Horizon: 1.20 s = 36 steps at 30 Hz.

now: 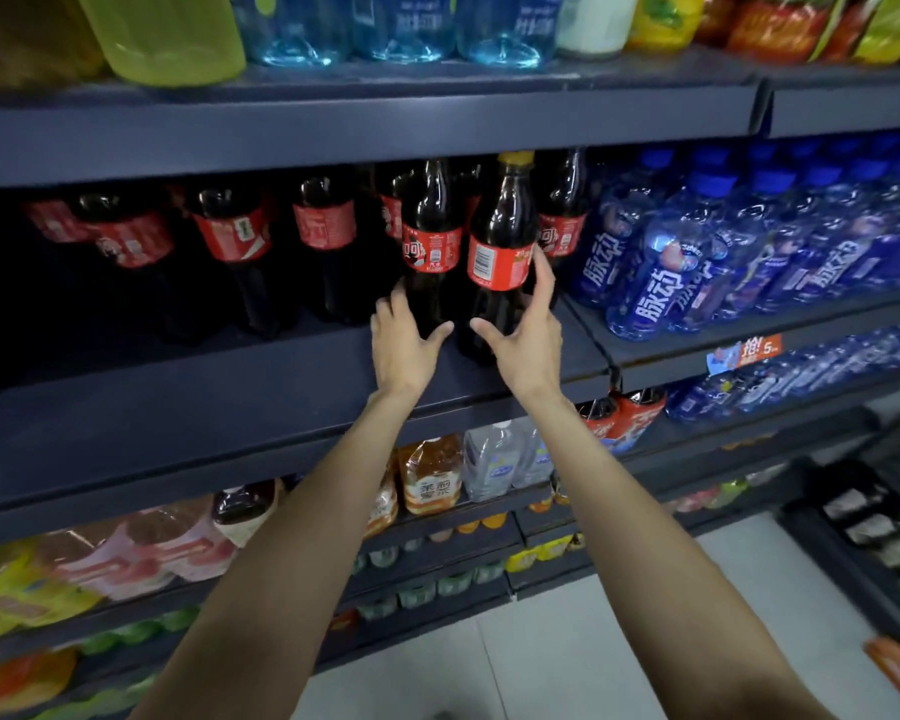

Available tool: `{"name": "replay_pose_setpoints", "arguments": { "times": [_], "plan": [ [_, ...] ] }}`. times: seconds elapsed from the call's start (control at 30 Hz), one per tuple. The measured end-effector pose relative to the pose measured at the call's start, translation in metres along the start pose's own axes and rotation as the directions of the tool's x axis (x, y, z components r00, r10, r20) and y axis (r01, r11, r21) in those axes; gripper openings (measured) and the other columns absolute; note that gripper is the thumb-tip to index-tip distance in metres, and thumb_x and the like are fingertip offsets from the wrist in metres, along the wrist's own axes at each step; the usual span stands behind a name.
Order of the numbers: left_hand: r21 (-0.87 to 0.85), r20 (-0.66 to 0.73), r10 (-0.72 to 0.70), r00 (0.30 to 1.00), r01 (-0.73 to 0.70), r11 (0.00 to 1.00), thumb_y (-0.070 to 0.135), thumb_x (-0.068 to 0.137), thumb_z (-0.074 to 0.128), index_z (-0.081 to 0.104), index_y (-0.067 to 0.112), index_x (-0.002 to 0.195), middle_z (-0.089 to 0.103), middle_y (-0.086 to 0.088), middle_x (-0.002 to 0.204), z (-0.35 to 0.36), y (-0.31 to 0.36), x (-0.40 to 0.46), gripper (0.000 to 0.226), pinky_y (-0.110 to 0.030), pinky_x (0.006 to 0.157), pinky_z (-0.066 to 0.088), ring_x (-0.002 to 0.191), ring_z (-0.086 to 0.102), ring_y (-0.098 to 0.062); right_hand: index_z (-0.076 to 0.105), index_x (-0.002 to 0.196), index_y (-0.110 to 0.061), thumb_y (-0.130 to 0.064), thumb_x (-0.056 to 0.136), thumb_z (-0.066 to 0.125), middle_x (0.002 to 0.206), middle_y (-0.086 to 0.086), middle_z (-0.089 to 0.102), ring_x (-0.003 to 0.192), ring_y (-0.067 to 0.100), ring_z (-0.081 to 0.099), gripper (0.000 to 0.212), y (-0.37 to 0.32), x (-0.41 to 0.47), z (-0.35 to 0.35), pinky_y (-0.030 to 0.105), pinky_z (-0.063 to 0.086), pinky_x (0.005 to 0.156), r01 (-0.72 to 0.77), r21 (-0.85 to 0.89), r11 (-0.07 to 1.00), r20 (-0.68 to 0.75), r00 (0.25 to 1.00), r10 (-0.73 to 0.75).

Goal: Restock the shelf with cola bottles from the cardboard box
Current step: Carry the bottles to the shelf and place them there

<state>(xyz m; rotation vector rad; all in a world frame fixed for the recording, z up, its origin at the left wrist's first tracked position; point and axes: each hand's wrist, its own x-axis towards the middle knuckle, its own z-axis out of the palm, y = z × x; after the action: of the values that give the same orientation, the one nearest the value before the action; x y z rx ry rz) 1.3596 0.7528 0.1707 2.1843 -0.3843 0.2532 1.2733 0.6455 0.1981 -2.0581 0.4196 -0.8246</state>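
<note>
Two cola bottles with red labels stand at the front right of the dark middle shelf. My left hand curls round the base of the left bottle. My right hand wraps the lower body of the right bottle, which has a yellow cap and leans slightly. More cola bottles stand in rows behind and to the left, deep in the shelf. The cardboard box is out of view.
Blue drink bottles fill the neighbouring shelf section to the right. The shelf above hangs low over the bottle caps. Tea and water bottles sit on lower shelves. A dark rack stands at the right over the pale floor.
</note>
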Motion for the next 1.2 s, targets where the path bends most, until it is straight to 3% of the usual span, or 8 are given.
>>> {"name": "replay_pose_setpoints", "arguments": {
  "times": [0.33,0.43,0.53,0.67,0.8,0.93,1.07,1.2],
  "plan": [
    [-0.208,-0.056,-0.063,0.996,0.050,0.977,0.015,0.080,0.071,0.023,0.015,0.145,0.035,-0.014,0.139,0.012,0.020,-0.008,0.081,-0.035,0.100,0.039,0.127,0.041,-0.030,-0.003,0.151,-0.029,-0.025,0.081,0.073,0.136,0.013,0.040,0.121,0.030,0.046,0.103,0.010,-0.004,-0.008,0.049,0.045,0.095,-0.020,-0.232,0.973,0.046,0.998,0.032],
    [-0.307,-0.162,-0.055,0.985,0.003,0.952,0.014,0.083,0.065,0.030,0.014,0.142,0.039,-0.009,0.139,0.000,0.035,-0.036,0.068,-0.022,0.098,0.033,0.127,0.040,-0.023,0.008,0.152,-0.022,-0.025,0.086,0.067,0.144,0.013,0.036,0.131,0.028,0.037,0.088,0.019,-0.023,-0.026,0.043,0.038,0.104,-0.025,-0.204,0.979,0.096,0.994,0.045],
    [-0.444,-0.230,0.018,0.973,-0.121,0.888,0.013,0.088,0.058,0.043,0.018,0.130,0.051,0.004,0.126,-0.005,0.061,-0.083,0.046,-0.025,0.100,0.038,0.118,0.049,-0.011,0.027,0.147,-0.018,-0.025,0.090,0.062,0.141,0.008,0.043,0.131,0.025,0.038,0.067,0.029,-0.049,-0.058,0.040,0.036,0.107,0.022,-0.202,0.979,0.114,0.993,0.001],
    [-0.538,-0.090,0.205,0.975,-0.221,0.814,0.009,0.095,0.051,0.053,0.014,0.116,0.064,0.001,0.103,0.011,0.096,-0.147,0.021,-0.023,0.089,0.046,0.100,0.060,-0.011,0.050,0.134,-0.015,-0.024,0.093,0.054,0.127,0.003,0.059,0.115,0.018,0.055,0.042,0.047,-0.092,-0.126,0.034,0.044,0.095,0.091,-0.188,0.978,0.076,0.994,-0.078],
    [-0.599,0.178,0.357,0.917,-0.187,0.779,0.018,0.095,0.049,0.058,0.015,0.106,0.063,0.007,0.085,0.054,0.126,-0.211,0.015,-0.024,0.075,0.048,0.078,0.061,-0.011,0.062,0.119,-0.013,-0.018,0.091,0.057,0.099,0.001,0.071,0.074,0.016,0.063,0.029,0.080,-0.150,-0.211,0.032,0.052,0.067,0.097,-0.304,0.948,-0.029,0.993,-0.111],
    [-0.551,0.474,0.408,0.780,-0.099,0.829,0.023,0.092,0.053,0.060,0.020,0.106,0.056,0.001,0.072,0.126,0.157,-0.289,0.015,-0.031,0.056,0.040,0.060,0.052,-0.020,0.067,0.107,-0.011,-0.016,0.087,0.055,0.089,0.003,0.070,0.077,0.024,0.065,0.023,0.146,-0.231,-0.300,0.035,0.051,0.071,-0.019,-0.475,0.880,-0.141,0.988,-0.055],
    [-0.263,0.839,0.261,0.477,-0.065,0.963,0.024,0.085,0.065,0.063,0.019,0.108,0.057,0.010,0.074,0.219,0.184,-0.371,0.024,-0.024,0.066,0.046,0.065,0.056,-0.006,0.068,0.107,-0.011,-0.015,0.086,0.058,0.097,0.004,0.071,0.085,0.027,0.067,0.024,0.212,-0.319,-0.388,0.037,0.054,0.074,-0.264,-0.528,0.807,-0.200,0.962,0.184],
    [-0.131,0.966,0.157,0.208,-0.133,0.982,0.027,0.081,0.064,0.059,0.034,0.097,0.064,0.012,0.082,0.294,0.207,-0.450,0.018,-0.029,0.071,0.047,0.078,0.061,-0.018,0.063,0.118,-0.016,-0.017,0.090,0.060,0.108,0.003,0.067,0.097,0.023,0.062,0.028,0.258,-0.399,-0.464,0.034,0.051,0.079,-0.624,-0.419,0.659,-0.317,0.781,0.538]
  ]
}}
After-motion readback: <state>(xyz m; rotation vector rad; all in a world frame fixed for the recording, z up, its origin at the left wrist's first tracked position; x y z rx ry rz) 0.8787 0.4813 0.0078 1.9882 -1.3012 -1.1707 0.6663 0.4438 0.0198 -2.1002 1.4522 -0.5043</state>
